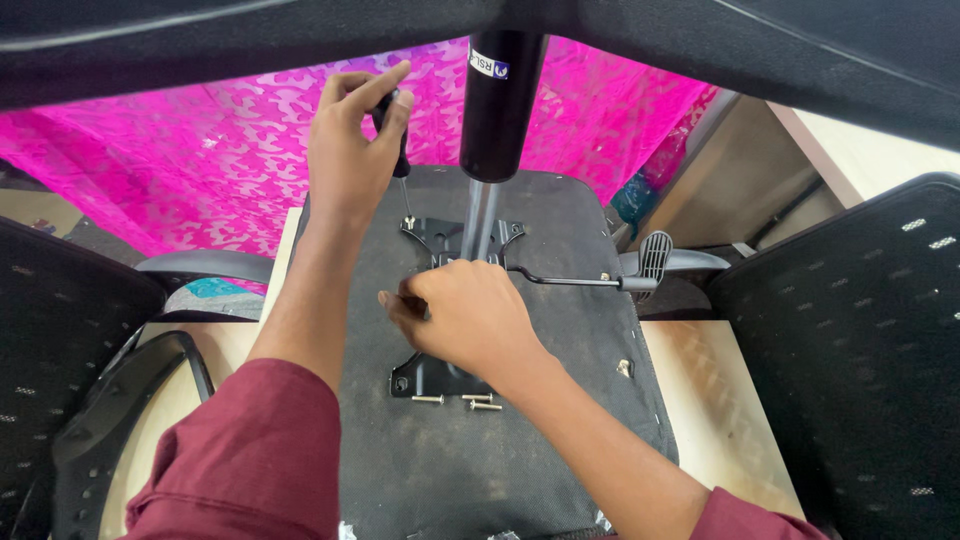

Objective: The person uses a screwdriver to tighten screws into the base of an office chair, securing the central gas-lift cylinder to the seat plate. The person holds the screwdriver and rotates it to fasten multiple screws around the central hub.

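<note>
Nearest, maroon sleeves [250, 455]. The left hand [350, 150] clenches a screwdriver [400, 135], its tip below the fingers at the bracket [425, 375]. The right hand [465, 315], fingers curled, presses that bracket; loose screws [470, 402] lie just below.

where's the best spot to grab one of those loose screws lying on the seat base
Pinch a loose screw across its shank, coming straight down from above. Three lie flat on the upturned seat underside, just below the black mounting plate, heads to one side. The left one sits apart from the other two, so fingertips fit either side.
</note>
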